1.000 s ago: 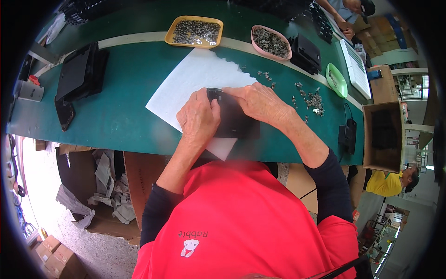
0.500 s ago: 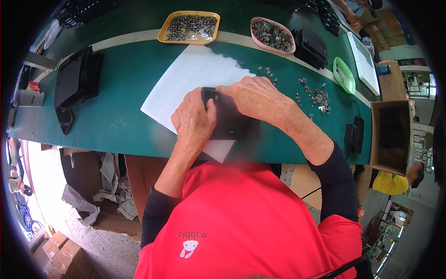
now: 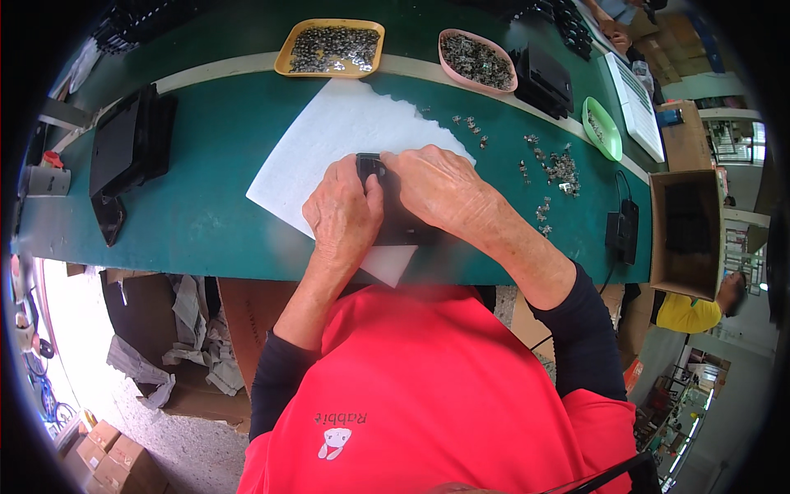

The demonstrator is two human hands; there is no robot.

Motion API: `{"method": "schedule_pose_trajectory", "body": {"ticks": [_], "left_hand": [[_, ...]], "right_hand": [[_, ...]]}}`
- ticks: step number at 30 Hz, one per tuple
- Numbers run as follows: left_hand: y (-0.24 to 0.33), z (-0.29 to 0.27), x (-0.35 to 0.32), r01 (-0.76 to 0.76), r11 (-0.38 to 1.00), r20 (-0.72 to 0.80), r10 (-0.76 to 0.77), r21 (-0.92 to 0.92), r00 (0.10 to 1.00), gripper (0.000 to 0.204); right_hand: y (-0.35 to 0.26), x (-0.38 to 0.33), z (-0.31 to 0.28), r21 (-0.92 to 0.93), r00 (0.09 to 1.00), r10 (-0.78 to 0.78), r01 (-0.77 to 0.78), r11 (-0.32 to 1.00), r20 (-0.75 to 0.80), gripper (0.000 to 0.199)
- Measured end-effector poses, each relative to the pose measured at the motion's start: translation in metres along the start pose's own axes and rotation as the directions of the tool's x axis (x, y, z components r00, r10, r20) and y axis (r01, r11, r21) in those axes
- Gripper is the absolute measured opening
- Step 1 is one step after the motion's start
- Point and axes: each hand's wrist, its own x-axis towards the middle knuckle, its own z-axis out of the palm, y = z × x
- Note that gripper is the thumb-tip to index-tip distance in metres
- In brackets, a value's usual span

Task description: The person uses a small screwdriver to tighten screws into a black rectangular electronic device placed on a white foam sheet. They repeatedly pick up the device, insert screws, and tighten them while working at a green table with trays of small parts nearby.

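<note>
A flat black plastic panel (image 3: 397,226) lies on a white sheet (image 3: 300,156) on the green table. My left hand (image 3: 341,206) is closed round its left side, thumb lying on the top face. At the panel's far edge, beside the left thumb, my right hand (image 3: 436,185) has its fingers bent and pressed together. What those fingers may pinch is hidden under the hand. Loose small metal pieces (image 3: 563,170) lie scattered on the table to the right, several more near the sheet's torn edge.
A yellow tray (image 3: 284,62) and a pink tray (image 3: 444,66) of small metal pieces stand at the back, a green dish (image 3: 613,146) at right. Black panels are stacked left (image 3: 127,144) and back right (image 3: 543,82). A black adapter (image 3: 623,230) lies near an open carton (image 3: 712,235).
My right hand has turned and drawn slightly toward me, its forearm lower, so more loose metal pieces show beside it. My left hand keeps its hold on the panel.
</note>
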Motion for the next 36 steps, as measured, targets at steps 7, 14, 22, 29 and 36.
{"method": "schedule_pose_trajectory", "body": {"ticks": [7, 14, 22, 29, 36], "left_hand": [[-0.004, 0.005, -0.001, -0.047, 0.999, -0.009, 0.047, -0.021, 0.999, 0.023], [-0.001, 0.000, 0.003, 0.069, 0.998, 0.132, -0.070, 0.015, 0.989, 0.026], [-0.001, 0.001, 0.005, 0.054, 0.999, 0.094, -0.054, 0.004, 0.994, 0.025], [-0.013, 0.000, 0.006, 0.015, 0.995, 0.048, -0.010, -0.097, 0.999, 0.035], [-0.012, -0.033, 0.051, 0.036, 0.927, 0.430, 0.138, -0.374, 0.892, 0.033]], "right_hand": [[-0.012, 0.015, -0.017, -0.054, 0.998, -0.010, 0.013, 0.998, 0.065, 0.019], [-0.038, 0.040, -0.038, -0.254, 0.938, 0.053, 0.038, 0.966, 0.343, 0.021], [-0.042, 0.053, -0.060, -0.302, 0.846, 0.190, -0.036, 0.953, 0.498, 0.021], [0.070, 0.002, 0.005, 0.183, 0.988, -0.155, 0.148, 0.972, 0.023, 0.027], [0.087, -0.032, 0.015, 0.699, 0.978, 0.198, -0.190, 0.689, 0.071, 0.022]]}}
